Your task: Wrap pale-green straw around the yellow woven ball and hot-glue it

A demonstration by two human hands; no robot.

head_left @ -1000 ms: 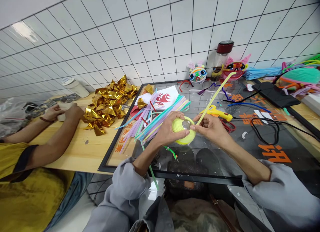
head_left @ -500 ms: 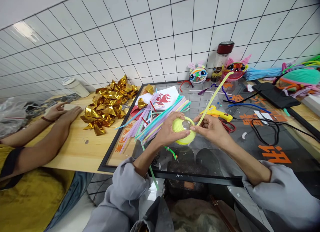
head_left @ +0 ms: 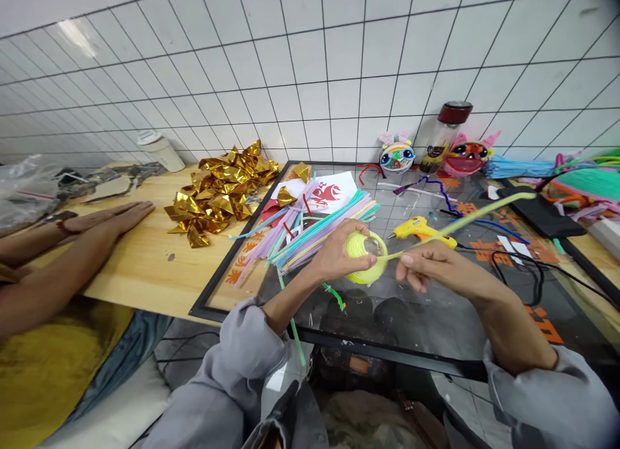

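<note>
Near the centre of the frame, a yellow-wound ball (head_left: pixel 369 274) was clasped at its left side by the left hand (head_left: pixel 335 256). A fuzzy yellow strip (head_left: pixel 484 214), joined to the ball, was pinched between thumb and fingers of the right hand (head_left: pixel 436 268), its free end pointed toward the upper right. Pastel strips (head_left: pixel 322 237) were heaped left of centre, gold foil (head_left: pixel 223 194) was piled farther left, and a yellow glue gun (head_left: pixel 417 229) was seen behind the right hand.
</note>
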